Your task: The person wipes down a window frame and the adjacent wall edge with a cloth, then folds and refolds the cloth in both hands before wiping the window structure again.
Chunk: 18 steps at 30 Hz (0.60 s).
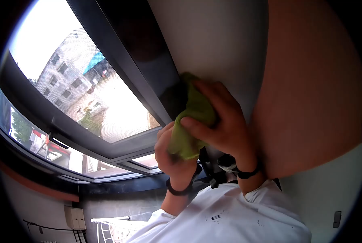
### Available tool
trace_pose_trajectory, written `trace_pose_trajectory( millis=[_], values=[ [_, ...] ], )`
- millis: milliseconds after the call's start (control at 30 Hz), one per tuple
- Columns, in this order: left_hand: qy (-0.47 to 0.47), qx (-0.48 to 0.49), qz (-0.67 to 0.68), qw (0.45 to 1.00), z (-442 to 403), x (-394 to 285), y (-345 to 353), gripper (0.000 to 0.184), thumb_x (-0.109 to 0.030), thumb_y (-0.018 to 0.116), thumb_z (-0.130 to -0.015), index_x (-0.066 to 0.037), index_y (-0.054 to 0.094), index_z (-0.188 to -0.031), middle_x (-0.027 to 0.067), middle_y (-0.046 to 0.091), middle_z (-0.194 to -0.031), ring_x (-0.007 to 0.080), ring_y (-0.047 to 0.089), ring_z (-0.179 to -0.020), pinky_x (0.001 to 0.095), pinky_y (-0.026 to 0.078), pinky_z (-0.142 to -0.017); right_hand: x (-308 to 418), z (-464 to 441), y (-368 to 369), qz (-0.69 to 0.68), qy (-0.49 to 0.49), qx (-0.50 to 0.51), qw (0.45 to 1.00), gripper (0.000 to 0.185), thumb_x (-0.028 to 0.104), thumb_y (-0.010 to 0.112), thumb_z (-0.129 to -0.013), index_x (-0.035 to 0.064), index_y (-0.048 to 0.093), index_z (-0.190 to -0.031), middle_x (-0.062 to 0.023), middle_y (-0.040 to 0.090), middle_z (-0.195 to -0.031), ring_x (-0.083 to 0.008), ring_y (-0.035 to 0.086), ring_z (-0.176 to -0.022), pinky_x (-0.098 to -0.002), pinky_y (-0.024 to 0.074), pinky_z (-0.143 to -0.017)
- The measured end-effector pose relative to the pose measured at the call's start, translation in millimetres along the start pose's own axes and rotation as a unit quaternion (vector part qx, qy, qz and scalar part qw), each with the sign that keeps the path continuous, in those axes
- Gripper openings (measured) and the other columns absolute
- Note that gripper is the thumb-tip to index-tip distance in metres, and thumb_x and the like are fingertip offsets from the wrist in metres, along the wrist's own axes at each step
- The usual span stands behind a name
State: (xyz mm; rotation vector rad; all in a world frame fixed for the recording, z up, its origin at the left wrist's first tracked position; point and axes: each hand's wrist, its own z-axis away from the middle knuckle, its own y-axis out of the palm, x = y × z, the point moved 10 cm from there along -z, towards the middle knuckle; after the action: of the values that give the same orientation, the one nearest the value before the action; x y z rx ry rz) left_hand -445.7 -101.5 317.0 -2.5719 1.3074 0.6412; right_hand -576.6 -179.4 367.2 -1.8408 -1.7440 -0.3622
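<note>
A crumpled green cloth is bunched between my two hands, its upper end against the dark window frame where it meets the wall. My right hand is closed on the cloth, with the thumb lying across its front and the fingers over its far side. Lower and to the left, my left hand is closed around the cloth's hanging end. That end is slightly blurred and covers part of the left palm. Dark bands circle both wrists.
The window has a mesh screen and a black handle. A white wall and a broad brown surface rise at the right. Below stand a white rack and a small cabinet.
</note>
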Motion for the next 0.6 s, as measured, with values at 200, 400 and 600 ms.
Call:
trace_pose_trajectory(
  millis=[200, 400, 600],
  values=[
    [-0.015, -0.016, -0.038, 0.999, 0, 9, -10, 0.054, 0.0, 0.075, -0.072, 0.0, 0.047, -0.118, 0.0216, 0.058, -0.114, 0.0289, 0.059, -0.099, 0.0358, 0.046, -0.087, 18, -22, 8, 0.074, -0.012, 0.057, 0.996, 0.053, 0.021, 0.078, -0.072, -0.0004, 0.058, -0.116, -0.0133, 0.06, -0.106, -0.0277, 0.063, -0.09, -0.0348, 0.051, -0.079],
    [0.052, -0.068, -0.05, 0.995, 0, 17, -14, 0.049, -0.005, 0.077, -0.071, -0.002, 0.049, -0.11, 0.014, 0.058, -0.101, 0.0245, 0.055, -0.089, 0.0334, 0.043, -0.079, 4, -15, 14, 0.026, -0.002, 0.013, 1.0, 0.049, 0.021, 0.082, -0.068, 0.004, 0.061, -0.108, -0.0135, 0.061, -0.101, -0.0266, 0.065, -0.086, -0.0329, 0.052, -0.073],
    [-0.081, -0.077, -0.015, 0.994, 7, 49, -26, 0.046, -0.004, 0.079, -0.068, -0.003, 0.049, -0.103, 0.0075, 0.055, -0.094, 0.0164, 0.053, -0.083, 0.0279, 0.042, -0.077, 6, -20, 16, 0.075, -0.007, 0.014, 0.997, 0.045, 0.02, 0.082, -0.068, 0.0041, 0.061, -0.104, -0.0109, 0.063, -0.094, -0.0256, 0.065, -0.082, -0.0321, 0.0521, -0.07]
  ],
)
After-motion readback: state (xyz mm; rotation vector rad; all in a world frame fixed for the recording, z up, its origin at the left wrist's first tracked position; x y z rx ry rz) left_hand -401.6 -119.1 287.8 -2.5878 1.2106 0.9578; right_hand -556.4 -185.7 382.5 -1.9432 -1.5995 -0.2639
